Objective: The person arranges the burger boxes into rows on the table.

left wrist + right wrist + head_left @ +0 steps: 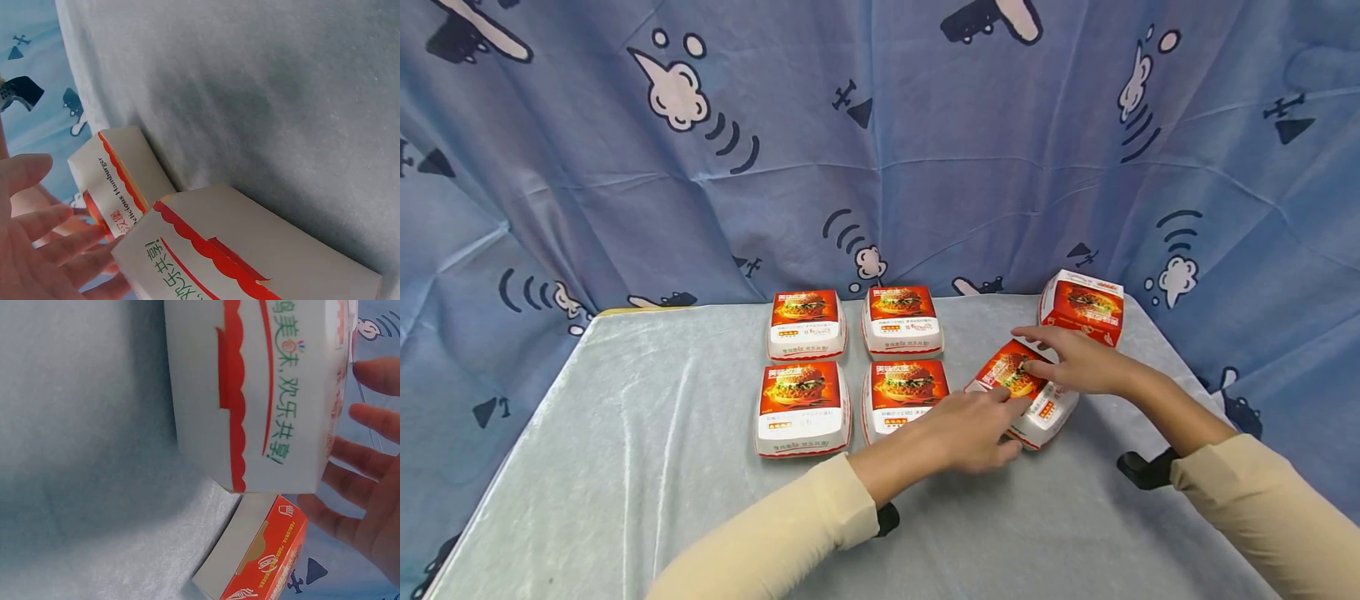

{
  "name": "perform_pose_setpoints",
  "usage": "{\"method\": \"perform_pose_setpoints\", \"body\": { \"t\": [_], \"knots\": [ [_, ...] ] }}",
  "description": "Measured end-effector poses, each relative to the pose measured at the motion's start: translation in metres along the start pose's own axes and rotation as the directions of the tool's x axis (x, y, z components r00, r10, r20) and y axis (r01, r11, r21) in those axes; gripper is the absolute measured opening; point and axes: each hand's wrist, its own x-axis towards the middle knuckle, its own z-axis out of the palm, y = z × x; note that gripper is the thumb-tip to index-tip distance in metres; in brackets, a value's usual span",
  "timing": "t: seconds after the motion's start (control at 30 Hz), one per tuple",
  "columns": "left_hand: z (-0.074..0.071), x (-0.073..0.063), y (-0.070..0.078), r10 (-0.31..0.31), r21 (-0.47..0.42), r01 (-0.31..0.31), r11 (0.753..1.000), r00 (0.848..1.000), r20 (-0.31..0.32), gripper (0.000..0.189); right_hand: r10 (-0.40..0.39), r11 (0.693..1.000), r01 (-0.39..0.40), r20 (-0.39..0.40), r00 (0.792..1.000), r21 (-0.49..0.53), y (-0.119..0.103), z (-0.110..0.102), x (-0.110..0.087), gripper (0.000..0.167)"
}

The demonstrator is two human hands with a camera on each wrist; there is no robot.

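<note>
A hamburger box (1048, 412), white with a red burger picture on its lid, sits askew at the right of the table. At its left side is my left hand (973, 429), index finger stretched over the lid edge. My right hand (1078, 358) reaches over the box's right back part, fingertips at the lid. In the left wrist view, the left hand (56, 244) has spread fingers beside the box (250, 250). The right wrist view shows the right hand (369, 469) with loosely bent fingers along the lid edge of the box (250, 394).
Two boxes stand behind, a left one (805, 325) and a right one (902, 325). In front of them are another left box (801, 408) and a partly covered box (906, 387). A differently turned red box (1084, 307) stands at the back right corner, before the blue curtain (880, 125).
</note>
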Motion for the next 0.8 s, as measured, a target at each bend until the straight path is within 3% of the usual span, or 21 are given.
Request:
{"method": "perform_pose_setpoints", "body": {
  "t": [0.37, 0.57, 0.8],
  "knots": [
    [0.0006, 0.0, 0.0003, 0.017, -0.003, -0.017, 1.0, 0.999, -0.029, 0.057, -0.017, 1.0, 0.017, 0.032, 0.999, 0.015, 0.0005, 0.0023, 0.0008, 0.056],
    [0.0012, 0.0006, 0.0043, 0.06, -0.012, -0.059, 0.998, 0.998, 0.003, 0.057, -0.022, 1.0, 0.022, 0.026, 0.999, 0.016, 0.0008, 0.0014, 0.0005, 0.055],
    [0.0012, 0.0001, 0.0049, 0.038, -0.007, -0.038, 0.999, 0.999, 0.013, 0.058, 0.002, 1.0, -0.002, 0.028, 1.0, 0.011, 0.001, 0.0018, 0.0008, 0.056]
  ]
}}
